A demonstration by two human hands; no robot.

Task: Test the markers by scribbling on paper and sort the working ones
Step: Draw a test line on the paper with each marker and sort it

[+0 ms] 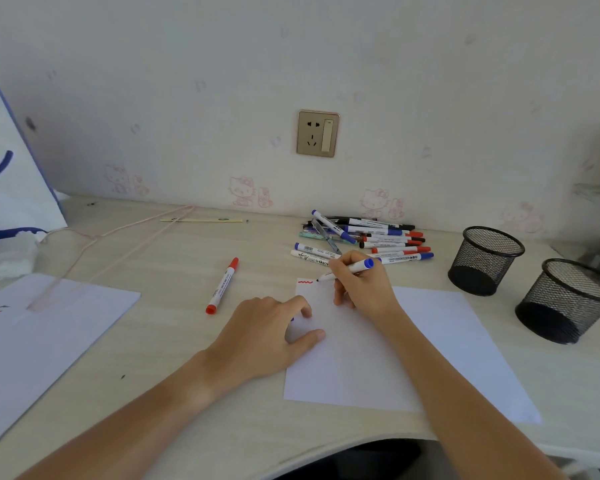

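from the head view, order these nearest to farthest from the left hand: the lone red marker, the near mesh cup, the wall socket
1. Lone red marker: on the desk just left of and beyond the left hand.
2. Wall socket: up on the wall beyond the marker pile.
3. Near mesh cup: far to the right, past the paper and the right hand.

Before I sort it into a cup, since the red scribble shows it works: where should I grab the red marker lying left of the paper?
Pinch the red marker at mid-barrel from above, fingers on its two long sides. It lies flat and alone on the desk, running near-to-far, cap end away from you, with bare desk around it. The left hand looks nearer.
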